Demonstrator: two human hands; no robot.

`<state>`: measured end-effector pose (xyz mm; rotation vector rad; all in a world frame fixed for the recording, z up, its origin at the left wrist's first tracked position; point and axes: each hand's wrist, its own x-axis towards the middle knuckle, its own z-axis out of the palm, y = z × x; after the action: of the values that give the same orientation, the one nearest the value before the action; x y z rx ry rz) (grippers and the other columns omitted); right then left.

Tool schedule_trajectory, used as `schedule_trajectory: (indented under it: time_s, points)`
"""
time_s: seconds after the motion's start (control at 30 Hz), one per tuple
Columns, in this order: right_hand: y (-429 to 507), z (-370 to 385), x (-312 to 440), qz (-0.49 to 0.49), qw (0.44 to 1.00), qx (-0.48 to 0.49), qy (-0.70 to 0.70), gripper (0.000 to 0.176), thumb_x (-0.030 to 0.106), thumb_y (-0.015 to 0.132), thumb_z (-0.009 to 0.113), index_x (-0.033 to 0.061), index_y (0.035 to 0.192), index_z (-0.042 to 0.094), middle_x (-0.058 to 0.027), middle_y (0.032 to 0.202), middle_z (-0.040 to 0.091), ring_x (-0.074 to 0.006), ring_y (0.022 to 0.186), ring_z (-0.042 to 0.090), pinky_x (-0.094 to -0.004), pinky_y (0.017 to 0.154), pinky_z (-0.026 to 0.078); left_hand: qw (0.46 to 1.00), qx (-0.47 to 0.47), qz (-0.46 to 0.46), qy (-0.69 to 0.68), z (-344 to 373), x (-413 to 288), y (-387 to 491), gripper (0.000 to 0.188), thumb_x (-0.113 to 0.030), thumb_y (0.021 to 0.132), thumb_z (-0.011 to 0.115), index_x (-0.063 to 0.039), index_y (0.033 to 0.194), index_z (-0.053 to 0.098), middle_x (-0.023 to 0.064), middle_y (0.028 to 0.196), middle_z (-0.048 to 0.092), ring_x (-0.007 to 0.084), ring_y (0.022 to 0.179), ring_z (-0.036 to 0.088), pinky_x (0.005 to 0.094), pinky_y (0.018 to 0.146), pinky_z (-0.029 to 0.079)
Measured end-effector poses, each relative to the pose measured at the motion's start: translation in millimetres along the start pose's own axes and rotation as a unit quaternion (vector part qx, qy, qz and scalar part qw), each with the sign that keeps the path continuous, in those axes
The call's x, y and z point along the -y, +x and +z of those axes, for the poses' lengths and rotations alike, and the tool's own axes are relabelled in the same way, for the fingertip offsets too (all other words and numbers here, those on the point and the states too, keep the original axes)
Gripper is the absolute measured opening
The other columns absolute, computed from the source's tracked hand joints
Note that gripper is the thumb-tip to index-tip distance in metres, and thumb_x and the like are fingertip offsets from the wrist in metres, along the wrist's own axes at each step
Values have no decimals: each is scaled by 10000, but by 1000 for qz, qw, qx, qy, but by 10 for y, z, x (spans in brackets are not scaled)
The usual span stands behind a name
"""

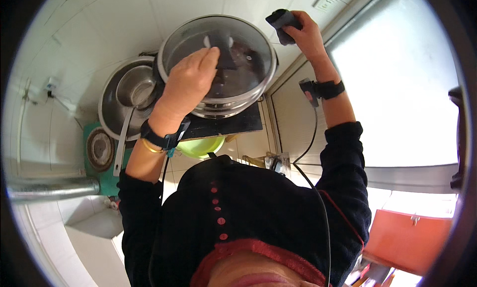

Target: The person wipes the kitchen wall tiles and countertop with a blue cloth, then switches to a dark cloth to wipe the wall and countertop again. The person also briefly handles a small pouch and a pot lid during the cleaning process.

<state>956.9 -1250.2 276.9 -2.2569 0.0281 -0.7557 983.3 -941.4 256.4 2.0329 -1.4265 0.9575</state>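
A large steamer pot of shiny metal [223,110] stands before me, under a glass lid with a metal rim [246,80]. Over the left part of the lid is my left hand [195,72], its fingers bent together near the lid's middle; whether they grip a knob is hidden. Up and to the right of the lid, my right hand [305,30] holds a folded dark cloth [284,26], clear of the pot. Both wrists wear black straps with small devices and cables.
Left of the pot, a long-handled metal ladle [136,87] lies in a wide metal basin [108,104]. A round brown-rimmed object [100,149] rests on a green surface [89,132]. Below the black worktop [238,123] is a green plastic bowl [201,147]. A tiled wall stands behind, a bright window [398,89] at right.
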Motion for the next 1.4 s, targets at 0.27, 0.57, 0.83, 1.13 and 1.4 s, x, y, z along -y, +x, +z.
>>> schedule_trajectory:
  time_s: [0.27, 0.57, 0.83, 1.13, 1.4]
  points:
    - [-1357, -42, -893, 278, 955, -72, 76, 317, 57, 741, 619, -36, 1031, 530, -102, 889, 609, -162, 790, 588, -285, 679, 487, 995, -29, -72, -63, -119, -29, -260, 417, -70, 765, 635, -12, 1155, 498, 150, 1029, 598, 267, 859, 612, 333, 712, 510]
    - [-2366, 1197, -1436, 243, 961, 110, -67, 402, 137, 695, 650, 35, 1060, 518, -181, 893, 610, -341, 833, 592, -372, 730, 473, 960, 42, -276, -4, -417, -189, -1094, 323, -60, 804, 602, -35, 1121, 545, 134, 958, 626, 250, 836, 619, 317, 724, 497]
    - [-2546, 1423, -1207, 66, 962, 118, -237, 389, 138, 706, 607, 60, 1069, 492, -141, 1015, 553, -355, 944, 491, -439, 772, 425, 957, 141, -255, 13, -706, -647, -1875, 206, -71, 757, 599, -15, 954, 582, 109, 814, 610, 276, 720, 584, 356, 657, 481]
    - [-2769, 1813, -682, 38, 941, 185, -281, 418, 67, 701, 577, 51, 1099, 449, -154, 1071, 534, -376, 981, 470, -442, 847, 409, 881, 270, -387, -18, -1521, -927, -3215, 174, -133, 738, 587, -26, 874, 566, 151, 801, 582, 332, 752, 557, 416, 649, 447]
    - [-2767, 2723, -108, -19, 940, 199, -277, 359, 85, 717, 548, 33, 1059, 456, -176, 1042, 548, -380, 969, 481, -440, 855, 390, 699, 269, -639, 171, -3147, -1021, -5054, 334, -146, 723, 640, 12, 1007, 566, 207, 1011, 566, 366, 967, 516, 434, 828, 423]
